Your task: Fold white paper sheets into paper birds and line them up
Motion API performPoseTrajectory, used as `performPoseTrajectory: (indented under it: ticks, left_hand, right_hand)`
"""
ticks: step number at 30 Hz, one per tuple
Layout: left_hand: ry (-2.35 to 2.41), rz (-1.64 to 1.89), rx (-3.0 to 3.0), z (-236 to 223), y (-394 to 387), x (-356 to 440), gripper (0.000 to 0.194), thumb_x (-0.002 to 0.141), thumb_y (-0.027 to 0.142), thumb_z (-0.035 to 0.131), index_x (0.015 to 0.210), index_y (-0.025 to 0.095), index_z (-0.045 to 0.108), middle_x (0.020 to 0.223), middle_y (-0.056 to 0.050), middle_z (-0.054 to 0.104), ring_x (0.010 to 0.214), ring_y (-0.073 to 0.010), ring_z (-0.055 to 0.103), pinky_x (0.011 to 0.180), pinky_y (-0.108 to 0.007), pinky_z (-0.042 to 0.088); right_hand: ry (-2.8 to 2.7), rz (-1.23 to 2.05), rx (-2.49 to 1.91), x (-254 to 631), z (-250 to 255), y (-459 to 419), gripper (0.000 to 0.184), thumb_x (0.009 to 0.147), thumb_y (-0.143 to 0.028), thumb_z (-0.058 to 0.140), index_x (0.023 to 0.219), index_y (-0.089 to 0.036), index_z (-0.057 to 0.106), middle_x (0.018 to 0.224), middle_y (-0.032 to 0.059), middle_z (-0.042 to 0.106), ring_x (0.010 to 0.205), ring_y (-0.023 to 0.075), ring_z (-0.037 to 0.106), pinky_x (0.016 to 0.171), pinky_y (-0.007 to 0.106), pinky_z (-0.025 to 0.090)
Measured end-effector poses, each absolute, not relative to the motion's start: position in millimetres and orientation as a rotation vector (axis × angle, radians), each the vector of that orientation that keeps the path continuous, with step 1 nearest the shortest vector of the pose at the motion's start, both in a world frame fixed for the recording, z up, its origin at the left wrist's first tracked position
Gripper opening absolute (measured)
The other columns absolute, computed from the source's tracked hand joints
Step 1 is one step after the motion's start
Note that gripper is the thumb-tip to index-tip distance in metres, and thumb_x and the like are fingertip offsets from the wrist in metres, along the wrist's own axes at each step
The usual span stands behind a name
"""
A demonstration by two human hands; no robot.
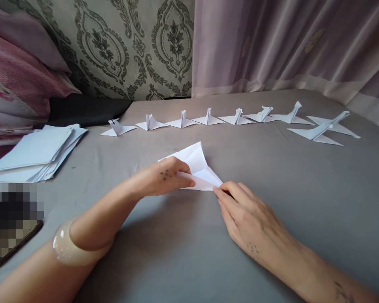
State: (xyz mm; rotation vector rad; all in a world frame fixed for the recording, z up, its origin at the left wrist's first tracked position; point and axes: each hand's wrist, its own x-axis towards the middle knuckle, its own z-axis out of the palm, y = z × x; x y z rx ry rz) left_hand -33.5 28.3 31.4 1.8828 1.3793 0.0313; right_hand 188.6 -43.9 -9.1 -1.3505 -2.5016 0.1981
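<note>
A partly folded sheet of white paper (197, 162) is held between my two hands above the grey cloth. My left hand (167, 176) grips its left part, with the thumb lying along the near folded flap. At the near right corner, my right hand (243, 206) pinches the paper between thumb and fingers. The far flap stands raised, and a crease runs toward the right corner. My left palm hides part of the sheet's left side.
Several folded white paper figures (183, 120) stand in a row along the back. A stack of white paper (34, 151) lies at left, near a black cloth (88, 109). A dark-edged, pixelated object (14, 227) is at the lower left. Curtains (271, 46) hang behind the grey surface (183, 252).
</note>
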Motion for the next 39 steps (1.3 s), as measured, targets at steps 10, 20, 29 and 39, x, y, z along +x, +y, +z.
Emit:
performPoseTrajectory:
  ticks: [10,20,29,39]
  left_hand:
    - [1.485,0.047,1.831,21,34,-34,0.034,0.073,0.049,0.06,0.082,0.017,0.068,0.061,0.003,0.051,0.056,-0.0116,0.044,0.049,-0.022,0.031]
    - [1.488,0.042,1.883,21,33,-35,0.034,0.076,0.05,0.059,0.084,0.018,0.068,0.062,0.003,0.053,0.058,-0.0116,0.046,0.049,-0.021,0.032]
    - [1.434,0.015,1.846,26,37,-35,0.037,0.081,0.05,0.051,0.073,0.016,0.06,0.057,0.004,0.04,0.052,-0.0091,0.035,0.046,-0.021,0.026]
    - [1.498,-0.006,1.874,25,37,-30,0.039,0.081,0.053,0.048,0.071,0.016,0.057,0.058,0.004,0.042,0.052,-0.0098,0.036,0.046,-0.023,0.026]
  right_hand:
    - [-2.518,0.186,-1.349,186,-9,-44,0.035,0.094,-0.019,0.039,0.122,-0.011,0.059,0.094,0.0094,0.058,0.084,0.021,0.054,0.071,0.037,0.049]
    - [-2.593,0.081,-1.366,181,-9,-43,0.042,0.095,-0.028,0.04,0.132,-0.014,0.054,0.092,0.0085,0.057,0.08,0.0213,0.052,0.066,0.038,0.046]
    - [-2.585,0.152,-1.349,185,-6,-42,0.038,0.096,-0.03,0.038,0.127,-0.021,0.057,0.092,0.0053,0.054,0.078,0.0181,0.049,0.066,0.035,0.042]
    - [-2.637,-0.002,-1.437,166,-5,-43,0.044,0.096,-0.037,0.038,0.133,-0.02,0.054,0.09,0.0075,0.054,0.079,0.0214,0.047,0.068,0.038,0.038]
